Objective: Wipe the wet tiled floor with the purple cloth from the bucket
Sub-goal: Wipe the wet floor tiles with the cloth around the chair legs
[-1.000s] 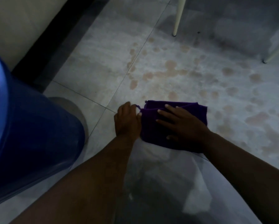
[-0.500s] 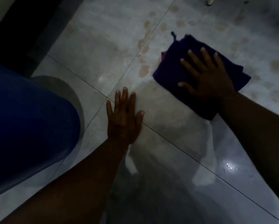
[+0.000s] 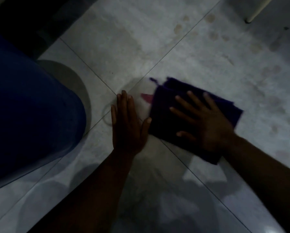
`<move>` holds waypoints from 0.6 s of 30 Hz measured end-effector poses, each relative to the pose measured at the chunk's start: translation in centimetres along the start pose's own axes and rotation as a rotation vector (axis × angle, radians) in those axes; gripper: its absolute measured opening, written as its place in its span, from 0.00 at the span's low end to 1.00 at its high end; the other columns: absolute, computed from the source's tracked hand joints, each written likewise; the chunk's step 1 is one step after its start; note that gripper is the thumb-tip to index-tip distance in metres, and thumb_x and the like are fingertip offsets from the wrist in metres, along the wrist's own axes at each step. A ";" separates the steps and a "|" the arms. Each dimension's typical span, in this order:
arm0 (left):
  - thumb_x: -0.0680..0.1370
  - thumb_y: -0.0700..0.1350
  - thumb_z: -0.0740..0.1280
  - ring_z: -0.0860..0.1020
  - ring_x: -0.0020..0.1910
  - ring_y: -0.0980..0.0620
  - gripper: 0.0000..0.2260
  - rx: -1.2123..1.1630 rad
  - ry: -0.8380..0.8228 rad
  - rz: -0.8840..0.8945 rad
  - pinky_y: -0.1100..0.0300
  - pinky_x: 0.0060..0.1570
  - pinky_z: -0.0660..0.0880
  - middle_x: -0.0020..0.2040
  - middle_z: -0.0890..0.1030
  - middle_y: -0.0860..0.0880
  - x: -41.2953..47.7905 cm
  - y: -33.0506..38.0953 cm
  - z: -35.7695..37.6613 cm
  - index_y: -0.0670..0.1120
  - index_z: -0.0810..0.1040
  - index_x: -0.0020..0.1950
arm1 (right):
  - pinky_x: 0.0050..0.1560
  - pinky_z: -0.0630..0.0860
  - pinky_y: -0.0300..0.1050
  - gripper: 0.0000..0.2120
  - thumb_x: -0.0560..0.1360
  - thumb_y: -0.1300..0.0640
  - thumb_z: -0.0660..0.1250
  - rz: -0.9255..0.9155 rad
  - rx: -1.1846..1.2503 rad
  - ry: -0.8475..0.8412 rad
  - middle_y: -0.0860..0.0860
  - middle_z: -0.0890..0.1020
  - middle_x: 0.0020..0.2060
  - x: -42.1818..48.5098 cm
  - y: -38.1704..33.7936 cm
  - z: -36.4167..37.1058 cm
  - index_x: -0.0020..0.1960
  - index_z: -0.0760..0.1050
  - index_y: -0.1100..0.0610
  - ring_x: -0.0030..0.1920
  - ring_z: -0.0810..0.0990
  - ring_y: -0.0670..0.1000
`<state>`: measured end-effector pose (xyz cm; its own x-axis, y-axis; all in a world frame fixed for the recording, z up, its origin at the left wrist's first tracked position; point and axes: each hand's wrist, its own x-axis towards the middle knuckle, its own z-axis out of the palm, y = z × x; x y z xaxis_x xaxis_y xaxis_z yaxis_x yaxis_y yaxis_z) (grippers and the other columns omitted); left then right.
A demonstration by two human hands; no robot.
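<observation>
You are pressing your right hand [image 3: 206,121] flat, fingers spread, on top of the folded purple cloth [image 3: 164,118], which is lying on the tiled floor [image 3: 124,47] just right of where the grout lines cross, while your left hand [image 3: 128,125] is resting open and palm down on the bare tile just beside the cloth's near left edge, its thumb about touching the fabric. Neither hand is gripping anything; both are lying splayed. The cloth is looking soft, limp and probably heavy with water, so it is likely going to bunch or unfold if you are pushing from one corner; you are better off keeping the palm over its middle and the fingers fanned toward the far edge, as they are now, so the folds are staying stacked. A loose thread or loop is trailing off its far left corner, and a pinkish tag or patch is showing at its left side, though blur is making both hard to read. The wet tile is looking slick and glossy nearer you, so your bracing hand may be sliding. Brownish spots [image 3: 213,36] are remaining on the far right tile, near a white furniture leg [image 3: 256,10]. The blue bucket [image 3: 28,118] is standing at the left.
</observation>
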<state>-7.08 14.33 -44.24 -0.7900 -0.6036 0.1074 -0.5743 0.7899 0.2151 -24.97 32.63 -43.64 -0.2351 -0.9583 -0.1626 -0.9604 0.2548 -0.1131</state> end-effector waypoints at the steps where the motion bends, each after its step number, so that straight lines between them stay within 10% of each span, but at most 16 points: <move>1: 0.81 0.61 0.48 0.53 0.81 0.41 0.35 0.017 -0.033 -0.028 0.42 0.79 0.51 0.81 0.55 0.38 0.2 0.3 0.0 0.36 0.58 0.79 | 0.74 0.53 0.69 0.33 0.77 0.33 0.49 0.047 -0.011 0.001 0.53 0.59 0.78 -1.4 2.3 -0.3 0.78 0.59 0.48 0.79 0.54 0.62; 10: 0.82 0.57 0.52 0.53 0.81 0.40 0.32 0.097 -0.141 -0.072 0.38 0.77 0.54 0.81 0.55 0.38 -0.2 1.9 0.6 0.37 0.56 0.79 | 0.76 0.41 0.68 0.37 0.77 0.30 0.41 0.519 0.071 0.053 0.54 0.47 0.81 10.8 10.4 -4.3 0.80 0.45 0.46 0.79 0.43 0.62; 18: 0.81 0.62 0.48 0.54 0.81 0.42 0.36 0.031 -0.042 -0.096 0.40 0.78 0.54 0.81 0.56 0.38 -0.3 0.0 0.0 0.37 0.56 0.79 | 0.76 0.44 0.66 0.31 0.79 0.34 0.44 -0.272 -0.074 0.001 0.52 0.55 0.80 17.0 -2.2 -2.1 0.79 0.55 0.45 0.80 0.49 0.60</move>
<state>-6.87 14.54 -44.31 -0.7388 -0.6723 0.0466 -0.6538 0.7318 0.1923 -27.21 15.55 -44.10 0.0325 -0.9903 -0.1353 -0.9965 -0.0217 -0.0808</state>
